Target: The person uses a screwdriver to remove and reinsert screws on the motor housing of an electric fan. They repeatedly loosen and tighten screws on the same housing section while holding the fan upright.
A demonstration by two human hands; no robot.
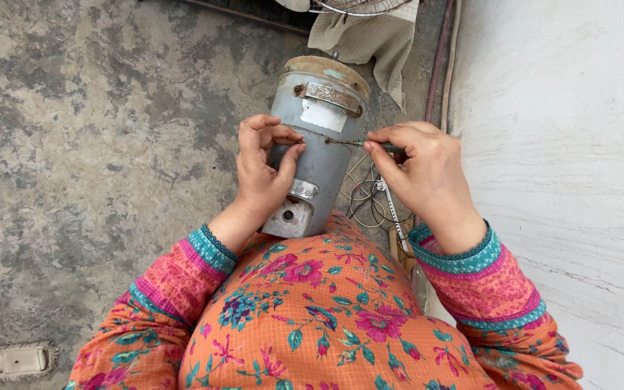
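The person wears a loose orange garment point(326, 325) printed all over with pink and magenta flowers, teal leaves and small dark-blue blooms. Both sleeves carry the same print and end in banded cuffs: the left cuff point(207, 253) and the right cuff point(464, 256) each show a teal band with a scalloped edge, then a broad pink patterned band edged in teal. The hands are bare, without rings or bangles.

Both forearms are reaching forward; the left hand point(263, 173) is curling in a loose grip, and the right hand point(420, 173) is pinching its fingers point(380, 144) together.
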